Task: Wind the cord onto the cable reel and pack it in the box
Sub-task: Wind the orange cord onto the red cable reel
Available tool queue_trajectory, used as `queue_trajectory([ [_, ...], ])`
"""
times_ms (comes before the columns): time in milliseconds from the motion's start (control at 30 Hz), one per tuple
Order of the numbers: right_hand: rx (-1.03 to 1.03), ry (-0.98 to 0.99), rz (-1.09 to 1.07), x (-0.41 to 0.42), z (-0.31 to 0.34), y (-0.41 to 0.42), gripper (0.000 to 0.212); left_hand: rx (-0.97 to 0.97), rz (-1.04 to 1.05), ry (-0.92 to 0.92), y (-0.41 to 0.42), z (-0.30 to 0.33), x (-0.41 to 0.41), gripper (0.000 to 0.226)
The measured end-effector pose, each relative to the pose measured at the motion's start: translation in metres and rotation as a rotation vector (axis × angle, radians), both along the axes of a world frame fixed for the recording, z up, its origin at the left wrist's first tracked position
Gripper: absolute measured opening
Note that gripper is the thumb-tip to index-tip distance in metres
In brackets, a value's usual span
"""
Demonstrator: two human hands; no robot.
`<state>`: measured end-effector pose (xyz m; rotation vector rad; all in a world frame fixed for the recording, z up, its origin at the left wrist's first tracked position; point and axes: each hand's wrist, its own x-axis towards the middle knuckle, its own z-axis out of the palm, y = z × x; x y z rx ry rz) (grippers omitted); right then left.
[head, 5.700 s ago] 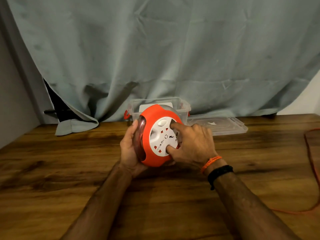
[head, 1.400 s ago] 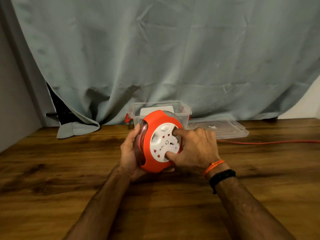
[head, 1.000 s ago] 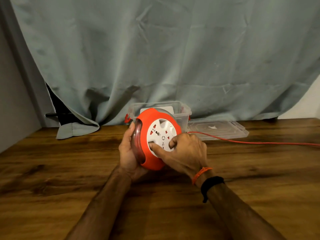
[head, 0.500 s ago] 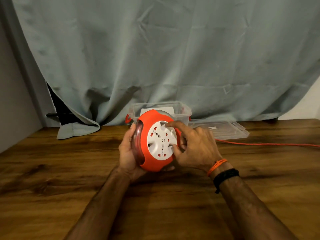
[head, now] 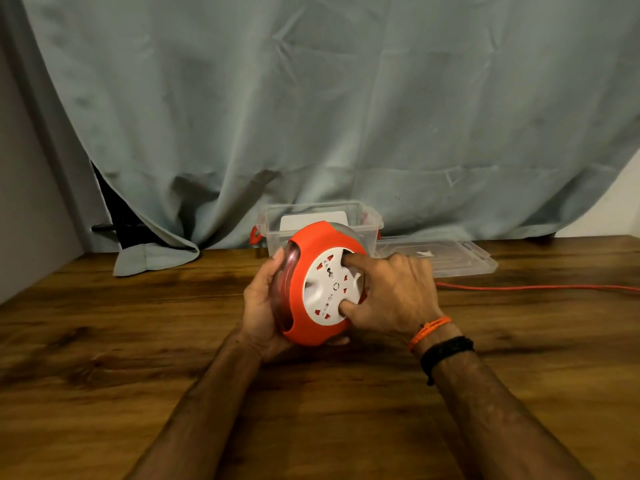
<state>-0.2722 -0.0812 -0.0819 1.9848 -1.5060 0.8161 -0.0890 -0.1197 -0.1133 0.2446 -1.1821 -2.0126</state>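
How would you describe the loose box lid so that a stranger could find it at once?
Start at the grey-green curtain behind the wooden table. At its foot stands a clear plastic box; just right of it lies the flat clear plastic lid. Unlike the box, it is low, with an orange cord running in front.

- The left hand (head: 263,306) cups the back and underside of the orange cable reel (head: 311,327), held upright just above the middle of the wooden table (head: 138,393).
- The right hand (head: 391,299) presses finger and thumb into the reel's white socket face (head: 329,292).
- The orange cord (head: 536,288) runs from behind the right hand across the table to its right edge.
- The clear box (head: 273,220) stands at the back edge, behind the reel.
- Its lid (head: 460,261) lies flat just right of the box.
- A grey curtain (head: 346,98) hangs behind.
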Motion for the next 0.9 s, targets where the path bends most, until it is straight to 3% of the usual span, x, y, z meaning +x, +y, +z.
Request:
queue_trajectory([
  [167, 0.154, -0.282, -0.106, 0.024, -0.009, 0.0, 0.061, 0.002, 0.26, 0.169, 0.0, 0.0, -0.007, 0.063],
  [267, 0.192, -0.437, -0.127, 0.039, -0.013, 0.001, 0.065, 0.011, 0.367, 0.161, -0.002, 0.0, -0.007, 0.062],
  [467, 0.244, -0.746, -0.096, 0.053, -0.015, 0.004, 0.071, -0.011, 0.391, 0.142, -0.003, 0.001, -0.009, 0.057],
  [633, 0.276, -0.647, 0.002, 0.045, -0.008, 0.005, 0.069, 0.012, 0.359, 0.158, -0.003, 0.003, -0.003, 0.061],
  [700, 0.253, -0.576, 0.001, 0.037, -0.002, 0.005, 0.058, 0.018, 0.324, 0.183, -0.003, 0.004, -0.001, 0.063],
  [800, 0.2, -0.379, 0.005, 0.025, 0.005, 0.007, 0.04, 0.048, 0.258, 0.191, -0.003, 0.001, 0.0, 0.067],
  [900, 0.168, -0.214, 0.012, 0.015, 0.007, 0.006, 0.04, 0.053, 0.19, 0.17, -0.004, -0.001, 0.001, 0.072],
])
